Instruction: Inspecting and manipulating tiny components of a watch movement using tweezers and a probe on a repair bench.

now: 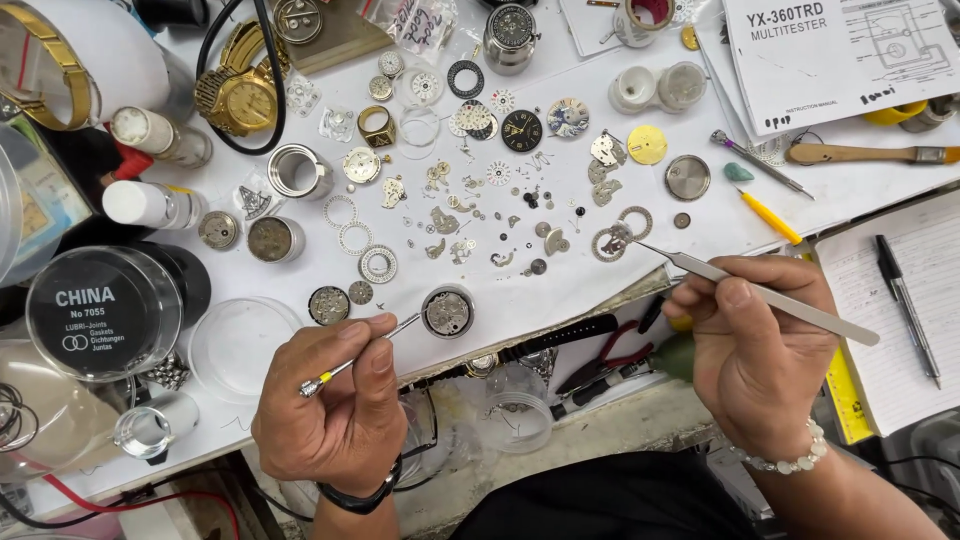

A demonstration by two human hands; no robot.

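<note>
Head view. Left hand [335, 405]: fingers clamping a small screwdriver [355, 358], its tip lying just beside the round watch movement [447, 312] sitting on the white surface [560, 280]. Right hand [755, 350]: pinching steel tweezers [760, 293], tips pointing at a toothed ring part [610, 243]. Loose gears [470, 215] lying scattered between; gold watch [240, 95] sitting far left.
</note>
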